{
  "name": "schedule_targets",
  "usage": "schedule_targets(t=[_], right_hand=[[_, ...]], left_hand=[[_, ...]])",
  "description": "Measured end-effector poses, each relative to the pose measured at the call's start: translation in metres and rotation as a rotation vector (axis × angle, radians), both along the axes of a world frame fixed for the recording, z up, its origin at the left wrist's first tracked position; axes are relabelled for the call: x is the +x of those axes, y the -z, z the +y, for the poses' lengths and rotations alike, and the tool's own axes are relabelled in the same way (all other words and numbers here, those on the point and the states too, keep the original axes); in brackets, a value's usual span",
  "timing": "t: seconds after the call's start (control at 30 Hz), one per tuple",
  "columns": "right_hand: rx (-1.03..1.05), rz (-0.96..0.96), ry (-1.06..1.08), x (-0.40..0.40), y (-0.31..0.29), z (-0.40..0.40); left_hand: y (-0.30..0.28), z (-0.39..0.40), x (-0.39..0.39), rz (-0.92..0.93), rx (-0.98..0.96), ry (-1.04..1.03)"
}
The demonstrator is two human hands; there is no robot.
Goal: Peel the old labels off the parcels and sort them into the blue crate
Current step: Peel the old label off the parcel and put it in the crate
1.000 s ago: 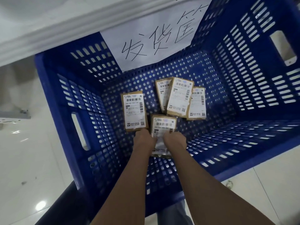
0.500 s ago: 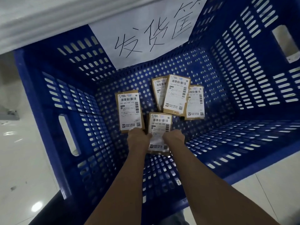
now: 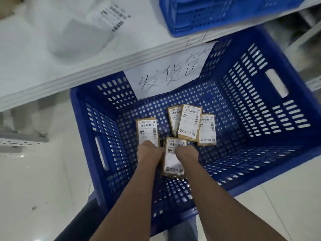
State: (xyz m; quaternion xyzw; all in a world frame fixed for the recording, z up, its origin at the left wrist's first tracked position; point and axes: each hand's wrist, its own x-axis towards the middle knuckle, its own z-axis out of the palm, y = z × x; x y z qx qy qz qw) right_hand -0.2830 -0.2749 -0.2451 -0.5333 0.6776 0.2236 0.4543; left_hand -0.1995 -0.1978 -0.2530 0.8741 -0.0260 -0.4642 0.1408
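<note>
Parcel is lying flat inside blue crate, label up, long axis running toward/away from the person, barcode end far. Left hand & right hand are gripping its two long edges. Four other parcels are sitting just beyond, similarly aligned.

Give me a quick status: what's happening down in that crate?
Both hands, left hand and right hand, hold one parcel; fingers hidden. Parcel low inside blue crate. Four labelled parcels lie just beyond, nothing blocking.
</note>
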Motion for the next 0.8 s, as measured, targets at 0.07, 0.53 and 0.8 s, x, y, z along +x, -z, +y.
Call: schedule_targets(t=[0.07, 0.53, 0.8], right_hand=[[0.005, -0.08, -0.037, 0.015, -0.026, -0.007], [0.168, -0.736, 0.059, 0.216, -0.248, -0.046], [0.209, -0.836, 0.016, 0.343, -0.259, -0.004]], left_hand=[[-0.029, 0.0, 0.02, -0.014, -0.005, -0.015], [-0.26, 0.023, 0.247, -0.34, -0.452, -0.479], [-0.249, 0.06, 0.34, -0.538, -0.493, -0.612]])
